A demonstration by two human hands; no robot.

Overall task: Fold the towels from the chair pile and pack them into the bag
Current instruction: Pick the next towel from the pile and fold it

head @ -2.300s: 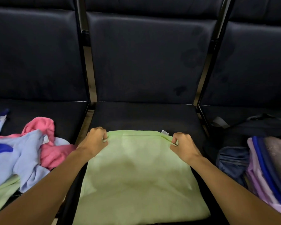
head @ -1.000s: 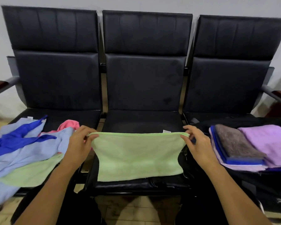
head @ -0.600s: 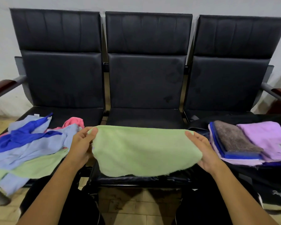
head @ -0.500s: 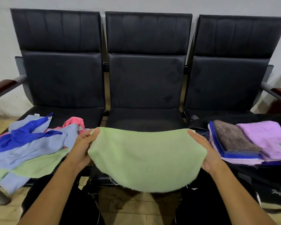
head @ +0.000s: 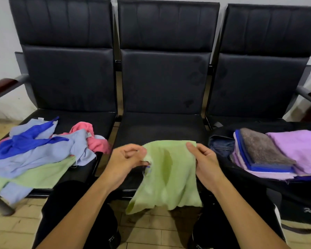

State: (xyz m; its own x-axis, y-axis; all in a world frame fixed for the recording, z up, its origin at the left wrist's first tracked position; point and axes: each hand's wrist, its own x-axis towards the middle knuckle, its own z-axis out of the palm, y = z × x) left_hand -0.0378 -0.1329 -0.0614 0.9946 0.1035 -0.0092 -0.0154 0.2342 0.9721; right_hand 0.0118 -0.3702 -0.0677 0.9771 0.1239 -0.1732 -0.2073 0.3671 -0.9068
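A light green towel (head: 169,178) hangs in the air in front of the middle seat, folded over and bunched. My left hand (head: 127,159) pinches its left edge and my right hand (head: 205,162) grips its right edge, the two hands close together. On the left seat lies the loose pile of towels (head: 38,151): pale blue, dark blue, pink and green. On the right seat an open black bag (head: 258,182) holds folded towels (head: 269,151) in purple, blue and grey-brown.
Three black padded chairs (head: 162,87) stand in a row against a white wall, with armrests at both ends. The middle seat (head: 160,128) is bare behind the towel. My dark-trousered legs and a tiled floor (head: 151,230) are below.
The towel was lifted off the middle seat and held spread wide. Since half a second ago my hands have come together, so the towel hangs narrower and doubled.
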